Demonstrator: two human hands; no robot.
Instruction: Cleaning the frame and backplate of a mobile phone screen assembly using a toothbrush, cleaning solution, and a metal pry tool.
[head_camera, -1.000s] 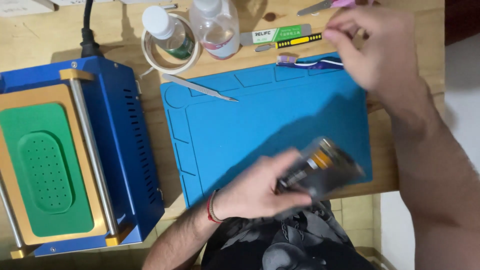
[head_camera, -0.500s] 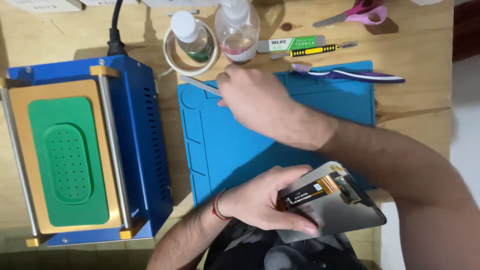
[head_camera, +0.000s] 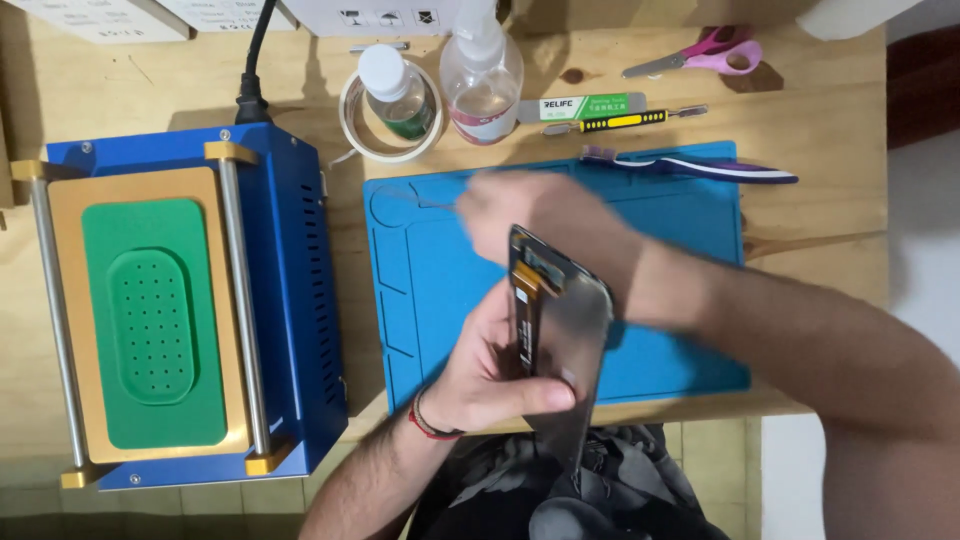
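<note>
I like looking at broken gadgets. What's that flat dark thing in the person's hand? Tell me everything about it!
It is a thin phone screen panel, dark and glossy like glass, with rounded corners. An orange-gold flat cable strip runs along its left side. It is tilted up on edge above the blue mat. The left hand grips it from the left, thumb across its lower part. The blurred right hand is behind its top.

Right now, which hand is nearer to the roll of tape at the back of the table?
Right. The right hand is over the blue mat, just below the roll of tape. The left hand holds the phone screen nearer the table's front edge.
</note>
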